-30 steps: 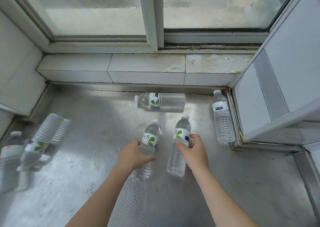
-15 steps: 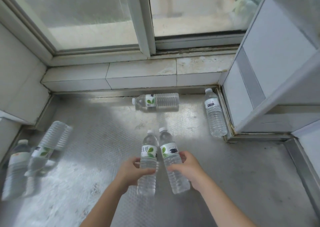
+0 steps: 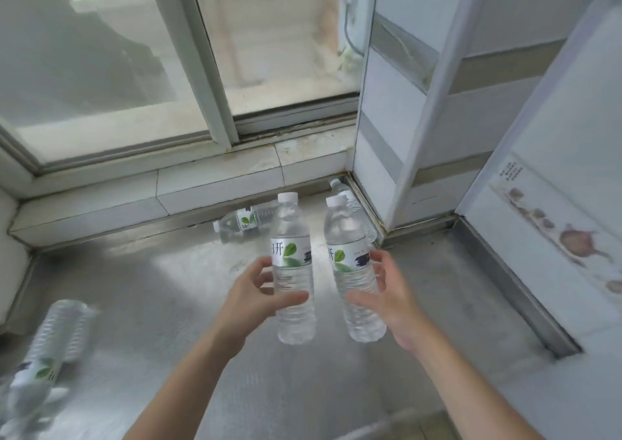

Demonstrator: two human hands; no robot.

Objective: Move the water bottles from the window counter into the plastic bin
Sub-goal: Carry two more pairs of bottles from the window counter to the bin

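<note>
My left hand (image 3: 250, 293) grips a clear water bottle (image 3: 293, 311) with a green-leaf label, upright and lifted above the steel counter (image 3: 141, 291). A second such bottle (image 3: 353, 234) is held upright in my right hand (image 3: 392, 296), just right of the first. Behind them one bottle (image 3: 240, 225) lies on its side near the tiled sill. Another bottle (image 3: 340, 187) lies by the right corner, mostly hidden behind the held one. At the far left another bottle (image 3: 54, 342) lies blurred. No plastic bin is in view.
A sliding window (image 3: 188, 69) and tiled sill (image 3: 151, 187) close the back of the counter. A white tiled wall (image 3: 420, 130) juts in at the right, with a metal trim (image 3: 515, 288) along its base.
Both hands have lifted their bottles off the counter and stood them upright, closer to me. The view has swung right and up.
</note>
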